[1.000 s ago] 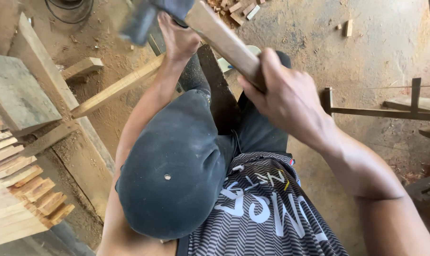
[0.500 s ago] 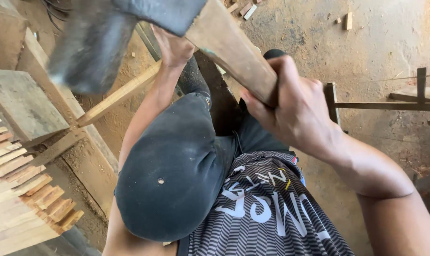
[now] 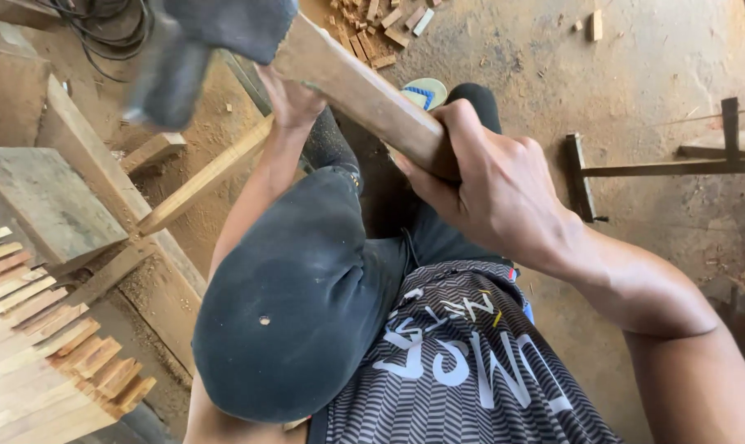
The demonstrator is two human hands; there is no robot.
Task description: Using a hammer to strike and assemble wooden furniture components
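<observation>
Hammer: the dark head [image 3: 196, 49] is up at the top left, smeared with motion, and the pale wooden handle [image 3: 356, 90] runs from it down to my right hand
Right hand: my right hand [image 3: 495, 185] is wrapped all the way round the lower end of the handle, fingers closed tight and thumb underneath, with nothing else in it
Left hand: my left hand [image 3: 292, 100] is stretched out ahead of me under the handle, closed on the upper end of the long wooden strip [image 3: 204, 182]
Strip: it slants from that hand down and left, over the sawdust, and its far end lies against the grey block [image 3: 48, 201] and the plank beside it; I cannot tell whether it rests on them or is wedged in
What changed: a second ago the head sat high near the top middle; half a second ago it had swept left, big and blurred; now it is still out left, above the strip
What that means: the stroke is in full swing and the head is not touching the wood here
What stayed: both grips are as they were, and the strip has not shifted
Around me: the stack of slats [image 3: 35, 345] at lower left, offcuts [image 3: 380, 20] and cables [image 3: 101, 25] on the dirt floor [image 3: 635, 74], and my cap [image 3: 298, 304] filling the middle
</observation>
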